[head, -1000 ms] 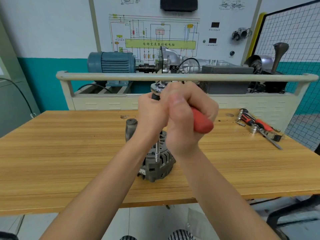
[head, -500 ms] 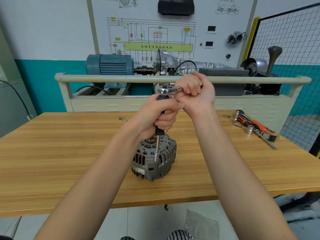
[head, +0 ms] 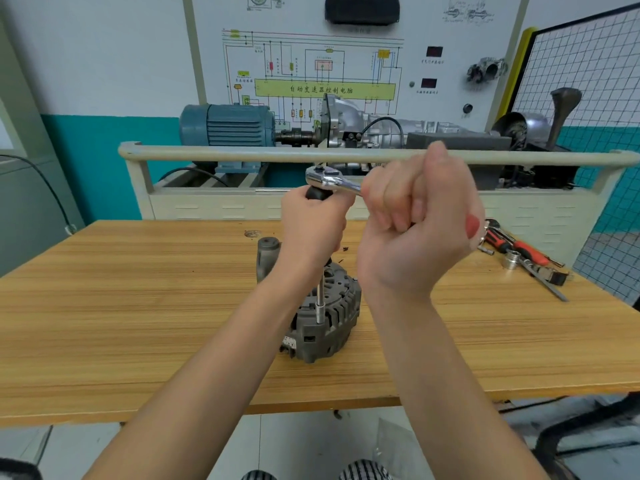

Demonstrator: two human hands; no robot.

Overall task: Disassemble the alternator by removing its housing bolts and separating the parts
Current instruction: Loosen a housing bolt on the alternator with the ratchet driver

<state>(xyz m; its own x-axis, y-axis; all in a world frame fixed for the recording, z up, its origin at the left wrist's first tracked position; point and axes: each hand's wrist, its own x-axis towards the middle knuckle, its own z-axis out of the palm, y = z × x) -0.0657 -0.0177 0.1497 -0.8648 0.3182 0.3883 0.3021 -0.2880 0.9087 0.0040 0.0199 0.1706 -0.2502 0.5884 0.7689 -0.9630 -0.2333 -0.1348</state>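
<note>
Light wooden workbench with striped grain (head: 138, 323), grey ribbed metal alternator (head: 329, 323) standing at frame centre, red-handled tools (head: 519, 251) and small silver socket (head: 510, 260) at right edge

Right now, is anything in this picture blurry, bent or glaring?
Head view: the rail bows from wide-angle distortion; the right hand looks slightly soft; the ratchet head shows a bright glint; the alternator is sharp, with even lighting and faint shadows.
</note>
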